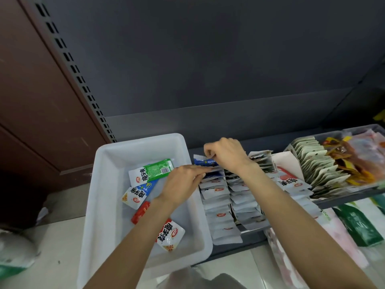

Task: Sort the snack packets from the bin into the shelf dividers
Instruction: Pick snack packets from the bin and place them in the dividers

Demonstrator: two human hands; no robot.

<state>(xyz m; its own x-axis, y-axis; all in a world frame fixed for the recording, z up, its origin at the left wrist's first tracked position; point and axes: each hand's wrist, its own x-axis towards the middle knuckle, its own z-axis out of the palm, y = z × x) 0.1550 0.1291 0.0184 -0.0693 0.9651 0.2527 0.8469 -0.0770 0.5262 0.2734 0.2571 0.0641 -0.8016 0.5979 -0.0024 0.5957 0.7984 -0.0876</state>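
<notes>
Now your dark shelf point(245, 238) carries rows of snack packets standing in dividers, and the white bin point(116, 205) sits at its left end, touching it. Four packets lie loose in the bin: a green-and-white one point(151, 171) at the back, a blue-and-white one point(138, 193) under it, a red one point(140, 212) partly hidden by your forearm, and an orange-and-white one point(169, 234) nearest you. Your left hand point(183, 182) reaches over the bin's rim, fingers nearly straight, touching the leftmost row point(216, 197). Your right hand point(226, 154) pinches a blue packet point(205, 162) at the back of that row.
</notes>
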